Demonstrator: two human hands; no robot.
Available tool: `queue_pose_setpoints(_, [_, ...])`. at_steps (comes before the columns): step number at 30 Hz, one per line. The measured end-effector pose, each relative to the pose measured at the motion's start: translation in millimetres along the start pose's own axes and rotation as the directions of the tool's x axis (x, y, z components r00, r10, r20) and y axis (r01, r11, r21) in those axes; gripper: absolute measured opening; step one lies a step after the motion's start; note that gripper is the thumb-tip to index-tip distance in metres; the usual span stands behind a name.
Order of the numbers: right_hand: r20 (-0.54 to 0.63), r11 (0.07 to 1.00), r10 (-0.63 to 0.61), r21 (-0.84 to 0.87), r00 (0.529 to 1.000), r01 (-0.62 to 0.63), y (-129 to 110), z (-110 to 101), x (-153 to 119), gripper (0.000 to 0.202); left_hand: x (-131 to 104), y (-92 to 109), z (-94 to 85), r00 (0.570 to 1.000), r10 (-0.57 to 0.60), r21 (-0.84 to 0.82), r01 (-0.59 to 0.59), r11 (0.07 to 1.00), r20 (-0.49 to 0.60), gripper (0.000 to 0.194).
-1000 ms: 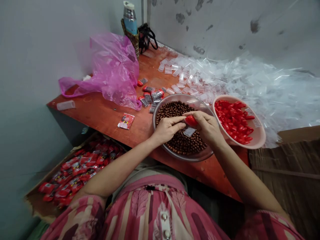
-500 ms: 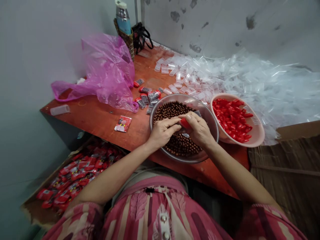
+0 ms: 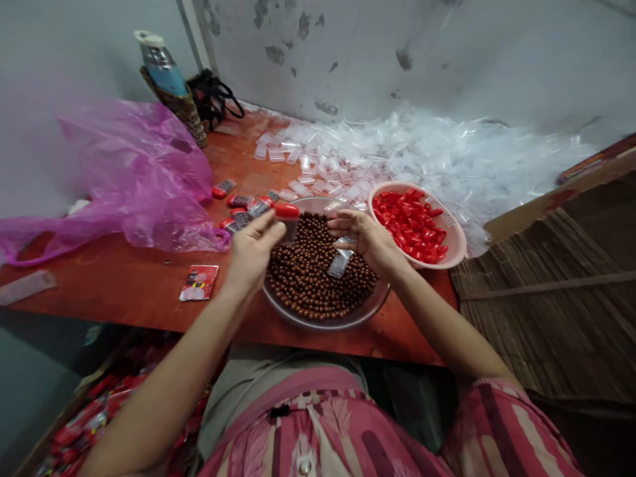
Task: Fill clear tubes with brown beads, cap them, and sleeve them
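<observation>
My left hand point(image 3: 254, 250) is closed on a small clear plastic container with a red cap point(image 3: 287, 211), holding it over the left side of a metal bowl point(image 3: 318, 324). Glossy brown balls point(image 3: 313, 281) fill much of that bowl. Over its right side, my right hand point(image 3: 365, 240) has its fingers apart, with nothing seen gripped in them. Just beneath these fingers a clear container point(image 3: 340, 263) appears to rest on the balls. Right of the bowl stands a pink basket point(image 3: 460, 248) of red caps point(image 3: 410, 222).
Loose clear containers point(image 3: 422, 149) are heaped along the back wall. Several red-capped containers point(image 3: 241, 215) lie left of the bowl, near a red packet point(image 3: 199, 283) and a pink plastic bag point(image 3: 149, 179). A bottle point(image 3: 163, 69) stands at the back left; cardboard point(image 3: 546, 298) is at right.
My hands were together over the bowl around the red-capped piece. They have moved apart, the container staying in my left hand and my right hand opening. The view has turned right.
</observation>
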State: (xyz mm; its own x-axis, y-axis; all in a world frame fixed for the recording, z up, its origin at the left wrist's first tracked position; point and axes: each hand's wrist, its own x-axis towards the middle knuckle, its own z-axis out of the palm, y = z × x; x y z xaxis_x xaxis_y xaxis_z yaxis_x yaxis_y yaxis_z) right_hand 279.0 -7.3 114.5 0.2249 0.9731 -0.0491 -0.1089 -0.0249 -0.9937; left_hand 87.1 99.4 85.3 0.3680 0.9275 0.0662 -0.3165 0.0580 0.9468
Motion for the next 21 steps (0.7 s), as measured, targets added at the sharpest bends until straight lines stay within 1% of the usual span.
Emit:
queue_pose_setpoints(1, [-0.059, 0.998, -0.032, -0.063, 0.998, 0.028, -4, -15, -1, 0.042, 13, 2, -5.9, 0.998, 0.025, -0.020, -0.026, 0.999, -0.056, 0.029])
queue_pose_setpoints(2, [-0.129, 0.991, -0.071, -0.126, 0.989, 0.054, -8, -31, -3, 0.039, 27, 4, -12.1, 0.996, 0.038, -0.007, -0.039, 0.999, -0.075, 0.030])
queue_pose_setpoints(4, [-0.274, 0.970, -0.154, -0.223, 0.949, 0.093, -14, -60, -4, 0.035, 48, 7, -23.4, 0.978, 0.106, 0.038, -0.101, 0.994, -0.181, 0.037])
queue_pose_setpoints(5, [-0.329, 0.955, -0.197, -0.276, 0.923, 0.105, -16, -73, -4, 0.032, 54, 8, -27.5, 0.966, 0.142, 0.069, -0.130, 0.989, -0.216, 0.042])
queue_pose_setpoints(6, [-0.358, 0.938, -0.228, -0.331, 0.906, 0.105, -16, -83, -3, 0.030, 56, 8, -29.8, 0.954, 0.183, 0.102, -0.162, 0.981, -0.238, 0.045])
queue_pose_setpoints(7, [-0.359, 0.915, -0.251, -0.392, 0.899, 0.099, -16, -91, -3, 0.027, 56, 8, -30.2, 0.949, 0.215, 0.140, -0.187, 0.972, -0.229, 0.046])
queue_pose_setpoints(8, [-0.329, 0.882, -0.267, -0.462, 0.906, 0.091, -15, -94, -1, 0.024, 51, 7, -28.6, 0.952, 0.238, 0.180, -0.204, 0.962, -0.193, 0.045])
queue_pose_setpoints(9, [-0.265, 0.838, -0.267, -0.539, 0.927, 0.087, -13, -95, 0, 0.022, 44, 6, -25.1, 0.959, 0.248, 0.220, -0.214, 0.952, -0.138, 0.043])
queue_pose_setpoints(10, [-0.172, 0.777, -0.252, -0.623, 0.952, 0.093, -12, -92, 1, 0.020, 34, 5, -19.9, 0.967, 0.245, 0.261, -0.217, 0.940, -0.077, 0.040])
queue_pose_setpoints(11, [-0.061, 0.694, -0.216, -0.712, 0.974, 0.109, -11, -86, 3, 0.018, 22, 5, -13.5, 0.972, 0.232, 0.300, -0.215, 0.929, -0.023, 0.038])
queue_pose_setpoints(12, [0.045, 0.584, -0.162, -0.801, 0.986, 0.132, -10, -78, 4, 0.018, 8, 6, -6.3, 0.975, 0.223, 0.337, -0.217, 0.916, 0.022, 0.037])
queue_pose_setpoints(13, [0.127, 0.448, -0.095, -0.880, 0.987, 0.156, -9, -69, 6, 0.018, -7, 7, 1.2, 0.974, 0.217, 0.381, -0.223, 0.897, 0.057, 0.035])
queue_pose_setpoints(14, [0.177, 0.293, -0.026, -0.940, 0.984, 0.176, -8, -60, 9, 0.020, -24, 10, 8.3, 0.973, 0.216, 0.426, -0.231, 0.875, 0.085, 0.034])
queue_pose_setpoints(15, [0.198, 0.134, 0.038, -0.972, 0.979, 0.192, -8, -51, 11, 0.022, -42, 12, 14.4, 0.964, 0.238, 0.471, -0.264, 0.842, 0.115, 0.033])
queue_pose_setpoints(16, [0.200, -0.015, 0.082, -0.979, 0.976, 0.202, -6, -43, 14, 0.024, -60, 15, 18.7, 0.948, 0.279, 0.540, -0.315, 0.780, 0.151, 0.036])
queue_pose_setpoints(17, [0.203, -0.137, 0.115, -0.966, 0.972, 0.218, -5, -38, 16, 0.026, -79, 16, 20.3, 0.915, 0.348, 0.603, -0.397, 0.692, 0.203, 0.043])
queue_pose_setpoints(18, [0.226, -0.225, 0.137, -0.941, 0.965, 0.252, -2, -34, 18, 0.027, -97, 17, 18.6, 0.864, 0.406, 0.642, -0.496, 0.585, 0.298, 0.054])
queue_pose_setpoints(19, [0.275, -0.280, 0.153, -0.909, 0.949, 0.308, 1, -33, 20, 0.027, -115, 16, 13.1, 0.767, 0.488, 0.625, -0.631, 0.460, 0.416, 0.062])
queue_pose_setpoints(20, [0.345, -0.312, 0.161, -0.871, 0.925, 0.379, 4, -33, 22, 0.028, -132, 14, 3.2, 0.661, 0.515, 0.568, -0.743, 0.353, 0.545, 0.067])
queue_pose_setpoints(21, [0.425, -0.329, 0.166, -0.827, 0.890, 0.457, 7, -35, 23, 0.030, -149, 11, -10.9, 0.599, 0.456, 0.525, -0.799, 0.293, 0.658, 0.070])
